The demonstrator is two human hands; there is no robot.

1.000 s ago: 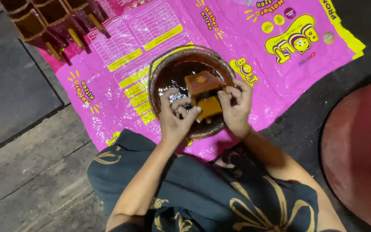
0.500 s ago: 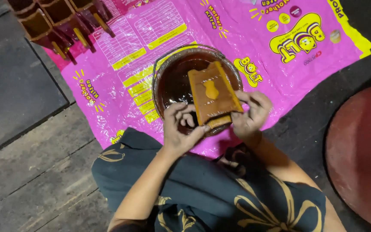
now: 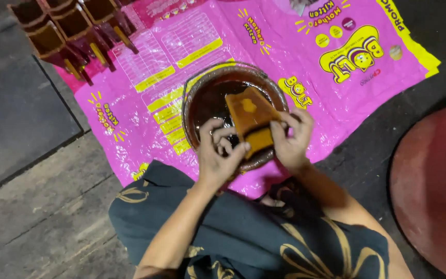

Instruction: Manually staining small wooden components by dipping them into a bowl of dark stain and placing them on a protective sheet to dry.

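Head view: I see the left hand [image 3: 222, 155] and right hand [image 3: 291, 138] both clamped on a brown rectangular block [image 3: 252, 120], held tilted over a round bowl [image 3: 192, 98] of dark liquid. The bowl rests on a pink plastic sheet [image 3: 145, 103] on the floor. Brown wooden moulds [image 3: 65, 28] lie at top left.

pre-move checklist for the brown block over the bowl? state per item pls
1. Both hands on the brown block: ok. Left hand at its lower left edge, right hand on its right side.
2. Block over the bowl: ok, drips would land inside.
3. Bowl sits on the pink printed sheet: ok.
4. Block coated on every face: cannot tell, underside hidden.
5. Dark liquid level in bowl: cannot tell.
6. Brown pieces at the sheet's top left lie apart from the bowl: ok.
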